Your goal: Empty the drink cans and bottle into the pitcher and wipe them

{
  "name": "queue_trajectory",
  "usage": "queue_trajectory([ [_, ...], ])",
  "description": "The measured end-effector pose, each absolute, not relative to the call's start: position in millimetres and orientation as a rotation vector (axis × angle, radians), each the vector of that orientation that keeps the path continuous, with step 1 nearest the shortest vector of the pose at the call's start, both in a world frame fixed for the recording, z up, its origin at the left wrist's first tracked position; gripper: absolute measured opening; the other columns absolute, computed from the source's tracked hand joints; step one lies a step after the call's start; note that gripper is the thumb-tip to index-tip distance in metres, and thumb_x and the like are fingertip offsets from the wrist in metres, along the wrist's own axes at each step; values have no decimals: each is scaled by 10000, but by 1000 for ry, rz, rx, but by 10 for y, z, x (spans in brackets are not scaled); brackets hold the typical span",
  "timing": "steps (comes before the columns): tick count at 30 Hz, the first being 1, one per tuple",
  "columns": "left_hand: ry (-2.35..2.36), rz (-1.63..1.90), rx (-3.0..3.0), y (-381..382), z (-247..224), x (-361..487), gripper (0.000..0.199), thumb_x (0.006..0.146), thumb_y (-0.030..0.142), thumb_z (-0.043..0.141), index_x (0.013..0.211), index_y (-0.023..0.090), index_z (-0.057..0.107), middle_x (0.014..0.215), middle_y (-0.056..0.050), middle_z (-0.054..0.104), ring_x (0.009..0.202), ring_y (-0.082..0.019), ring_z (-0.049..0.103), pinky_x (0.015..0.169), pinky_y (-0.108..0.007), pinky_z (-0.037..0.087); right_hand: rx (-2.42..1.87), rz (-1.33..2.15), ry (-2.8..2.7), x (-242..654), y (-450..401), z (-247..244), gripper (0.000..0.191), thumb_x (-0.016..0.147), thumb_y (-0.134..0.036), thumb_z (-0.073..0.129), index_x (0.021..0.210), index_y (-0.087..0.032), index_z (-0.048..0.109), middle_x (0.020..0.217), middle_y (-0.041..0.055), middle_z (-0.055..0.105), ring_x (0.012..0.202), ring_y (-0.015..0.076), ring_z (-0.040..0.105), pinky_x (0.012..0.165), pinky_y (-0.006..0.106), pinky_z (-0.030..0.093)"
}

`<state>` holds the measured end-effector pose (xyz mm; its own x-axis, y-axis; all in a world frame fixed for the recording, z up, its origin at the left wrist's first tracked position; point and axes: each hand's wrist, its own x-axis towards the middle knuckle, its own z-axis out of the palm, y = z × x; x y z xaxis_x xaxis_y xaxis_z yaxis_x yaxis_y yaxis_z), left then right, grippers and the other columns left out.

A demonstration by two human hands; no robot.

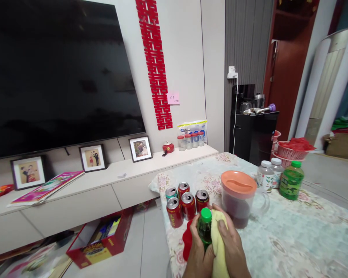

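Over the table's near left part, my left hand [197, 247] is wrapped round a dark green bottle [205, 229] with a bright green cap. My right hand [231, 241] grips a pale yellow cloth [218, 243], which lies against the bottle's right side. A red item [187, 241] shows partly behind my left hand. Just beyond my hands stand several opened drink cans [188, 205], mostly red. A clear pitcher [236, 204] with an orange lid and dark liquid stands right behind my right hand.
On the flowered tablecloth [310, 231], two white-capped bottles [265, 177] and a green bottle [291, 181] stand at the back right, near a pink basket [290, 152]. A low cabinet [139, 172] runs along the wall; a red box [104, 243] sits on the floor.
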<state>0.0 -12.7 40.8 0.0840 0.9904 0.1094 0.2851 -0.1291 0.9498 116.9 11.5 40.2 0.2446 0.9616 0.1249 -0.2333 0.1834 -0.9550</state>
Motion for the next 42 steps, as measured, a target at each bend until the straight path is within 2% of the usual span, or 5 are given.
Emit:
queue_trajectory([
  [7,1298,1004,1527,-48,366,60,886,757,205,585,1560,148,214,1565,-160,461,1530,-289,314,1278,-410,244,-1279,1073,-914,1296,468,-58,602,727,-722,614,953,-191,786,1106,133,774,1204,357,631,1087,476,461],
  [12,1253,980,1583,3,241,47,932,746,126,546,1580,101,130,1602,-187,396,1554,-275,256,1295,-415,198,-1171,1135,-1095,1294,483,-25,418,722,-634,677,680,-220,723,802,60,769,818,277,697,854,378,563],
  [23,1334,1067,1691,-10,-26,5,897,788,159,527,1582,62,119,1672,-220,217,1548,-292,275,1283,-423,224,-1294,1037,-1087,1302,393,-180,557,769,-734,568,854,-222,770,989,85,785,987,294,689,996,414,507],
  [33,1405,1082,1724,35,-37,16,960,651,100,554,1545,54,206,1636,-222,295,1530,-298,302,1257,-395,256,-1218,1223,-990,1474,51,199,701,759,-743,620,1107,-150,757,1238,140,737,1176,330,646,1029,383,510],
  [42,1490,1119,1672,73,116,53,740,766,235,598,1460,153,354,1466,-180,518,1395,-293,485,1141,-350,394,-1086,1003,-945,1250,52,395,697,836,-700,584,1324,-210,672,1477,98,585,1374,294,514,1183,379,369],
])
